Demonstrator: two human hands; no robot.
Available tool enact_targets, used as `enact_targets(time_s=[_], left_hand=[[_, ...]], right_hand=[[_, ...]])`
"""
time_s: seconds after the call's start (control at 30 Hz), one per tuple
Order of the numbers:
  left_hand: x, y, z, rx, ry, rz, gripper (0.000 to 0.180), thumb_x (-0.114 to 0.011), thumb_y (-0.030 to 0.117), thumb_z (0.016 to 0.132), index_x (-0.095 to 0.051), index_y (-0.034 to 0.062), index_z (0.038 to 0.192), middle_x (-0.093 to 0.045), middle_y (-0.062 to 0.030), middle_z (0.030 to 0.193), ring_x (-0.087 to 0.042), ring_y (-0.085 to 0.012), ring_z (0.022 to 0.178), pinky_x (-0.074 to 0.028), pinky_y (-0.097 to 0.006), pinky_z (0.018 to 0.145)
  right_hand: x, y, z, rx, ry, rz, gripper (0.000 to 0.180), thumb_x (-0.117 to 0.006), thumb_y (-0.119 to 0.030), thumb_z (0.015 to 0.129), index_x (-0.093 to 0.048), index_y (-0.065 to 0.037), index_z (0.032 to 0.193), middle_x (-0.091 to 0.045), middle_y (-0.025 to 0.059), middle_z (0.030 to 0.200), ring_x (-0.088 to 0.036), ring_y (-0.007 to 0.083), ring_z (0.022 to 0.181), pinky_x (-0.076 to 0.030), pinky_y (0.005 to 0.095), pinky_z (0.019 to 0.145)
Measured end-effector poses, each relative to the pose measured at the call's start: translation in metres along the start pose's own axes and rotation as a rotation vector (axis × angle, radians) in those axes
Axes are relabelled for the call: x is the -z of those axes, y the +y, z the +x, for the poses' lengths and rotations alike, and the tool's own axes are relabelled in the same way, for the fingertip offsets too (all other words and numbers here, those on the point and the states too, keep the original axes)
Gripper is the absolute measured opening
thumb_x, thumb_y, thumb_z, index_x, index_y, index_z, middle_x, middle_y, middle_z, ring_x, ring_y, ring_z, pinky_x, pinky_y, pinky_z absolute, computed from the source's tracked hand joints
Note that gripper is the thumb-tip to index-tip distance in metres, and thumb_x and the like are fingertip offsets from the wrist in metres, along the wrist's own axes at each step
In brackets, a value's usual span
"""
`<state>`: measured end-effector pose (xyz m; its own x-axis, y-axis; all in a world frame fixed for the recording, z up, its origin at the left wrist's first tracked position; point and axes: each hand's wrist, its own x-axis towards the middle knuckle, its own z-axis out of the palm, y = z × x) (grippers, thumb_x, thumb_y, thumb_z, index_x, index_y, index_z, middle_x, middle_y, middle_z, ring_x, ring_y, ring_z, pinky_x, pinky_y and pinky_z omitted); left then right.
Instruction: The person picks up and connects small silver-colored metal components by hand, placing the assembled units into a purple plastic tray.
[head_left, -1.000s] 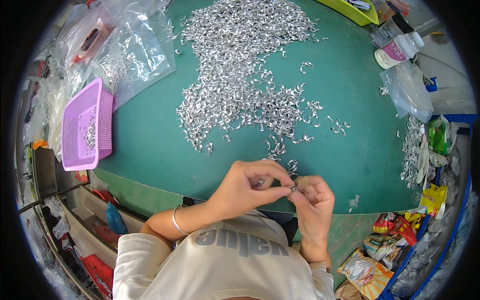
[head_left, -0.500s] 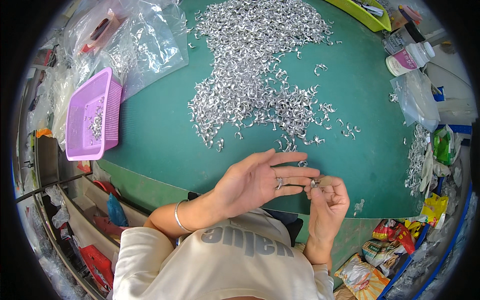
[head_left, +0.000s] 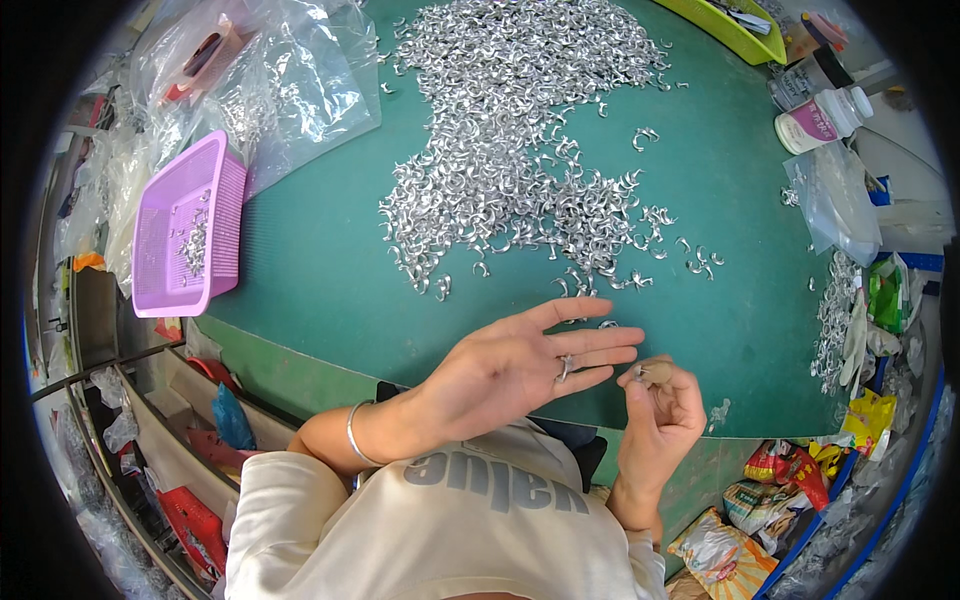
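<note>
Your left hand (head_left: 495,375) lies open, palm up and fingers spread, with a silvery ring-like piece (head_left: 565,368) around one finger, while your right hand (head_left: 660,415), just beside it, pinches a small piece (head_left: 639,372) between thumb and fingertips, too small to make out clearly. Beyond them, curved silvery pieces (head_left: 510,150) lie heaped on your green bench (head_left: 310,270), a few near your left fingertips. Off to your left, the purple basket (head_left: 226,235) holds small silvery bits (head_left: 193,248).
</note>
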<state>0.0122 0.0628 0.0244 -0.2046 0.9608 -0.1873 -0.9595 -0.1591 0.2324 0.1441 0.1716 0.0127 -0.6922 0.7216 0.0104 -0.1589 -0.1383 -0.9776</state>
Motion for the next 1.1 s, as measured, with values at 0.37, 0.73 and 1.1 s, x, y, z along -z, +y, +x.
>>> enact_targets(time_s=[0.37,0.73,1.1], left_hand=[[-0.005,0.004,-0.003,0.056,0.031,-0.058,0.053,-0.044,-0.004,0.079,-0.025,-0.0073,0.129,-0.021,-0.0263,0.137,-0.019,-0.0339,0.131,-0.019,-0.041,0.107],[0.014,-0.006,-0.005,0.109,0.171,0.738,0.022,-0.05,0.011,0.088,-0.052,-0.003,0.105,-0.054,-0.0092,0.103,-0.052,-0.0134,0.091,-0.043,-0.026,0.08],[0.039,-0.01,0.0,0.054,0.259,0.292,0.012,-0.046,0.007,0.088,-0.054,-0.0009,0.092,-0.056,-0.0097,0.093,-0.056,-0.0158,0.085,-0.047,-0.028,0.077]], right_hand=[[-0.005,-0.003,-0.005,-0.119,-0.034,0.077,0.018,-0.054,0.014,0.075,-0.053,0.007,0.091,-0.057,0.011,0.083,-0.053,0.0141,0.074,-0.04,0.0242,0.065],[-0.002,0.006,-0.01,0.004,-0.14,-0.301,0.022,-0.062,0.009,0.071,-0.056,0.001,0.09,-0.06,0.0067,0.081,-0.053,0.0131,0.07,-0.04,0.0227,0.062],[0.012,0.02,0.015,0.225,-0.095,-1.153,0.022,-0.07,-0.007,0.066,-0.059,-0.003,0.084,-0.053,0.0082,0.085,-0.048,0.0262,0.079,-0.034,0.0356,0.07]])
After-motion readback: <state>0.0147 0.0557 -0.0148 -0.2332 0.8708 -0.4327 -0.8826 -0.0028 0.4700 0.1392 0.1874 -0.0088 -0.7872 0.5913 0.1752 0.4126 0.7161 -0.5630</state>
